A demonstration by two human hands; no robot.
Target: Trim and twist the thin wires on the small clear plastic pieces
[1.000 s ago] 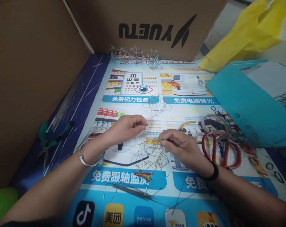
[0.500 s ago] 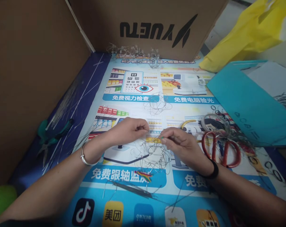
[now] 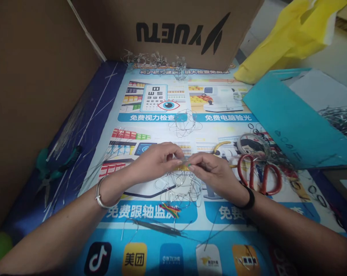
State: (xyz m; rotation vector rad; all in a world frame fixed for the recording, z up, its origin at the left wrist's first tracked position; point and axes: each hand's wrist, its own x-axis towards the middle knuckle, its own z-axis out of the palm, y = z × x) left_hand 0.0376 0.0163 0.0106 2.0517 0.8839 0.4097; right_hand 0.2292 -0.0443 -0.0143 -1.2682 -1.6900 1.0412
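**Wire frame [image 3: 185, 188]: handling state and container positions**

Reference: clock face centred on the wire frame, 12 o'clock pointing away from me. The frame rests on the printed sheet [image 3: 110, 234] covering the surface [image 3: 109, 96], just below my fingertips.

1. Left grip [image 3: 154, 163], 10 o'clock: thumb and index finger drawn close together beside fine wire. I cannot tell whether they clamp it.
2. Right grip [image 3: 213, 171], 2 o'clock: thumb and index finger pinched on a fine wire; a small green spot shows at the tips. The two grips nearly meet.

Containers:
- Turquoise box [image 3: 277, 115], 2 o'clock: open, tilted in view. It contains a tangled mass of grey wire [image 3: 338, 117] and, further in, a white sheet [image 3: 319, 88].
- Yellow bag [image 3: 279, 44], 1 o'clock: lies behind the box; its contents are hidden from me.

Surrounding items:
- Second wire frame [image 3: 185, 123]: 12 o'clock, apart from the first.
- Cluster of wire pieces [image 3: 157, 60]: farther toward 12, at the foot of the cardboard wall [image 3: 167, 13].
- Red-handled scissors [image 3: 249, 174]: 3 o'clock.
- Teal-handled pliers [image 3: 44, 165]: 9 o'clock.
- Rainbow-striped piece [image 3: 170, 210] and straight wire bundle [image 3: 157, 227]: 7 o'clock.
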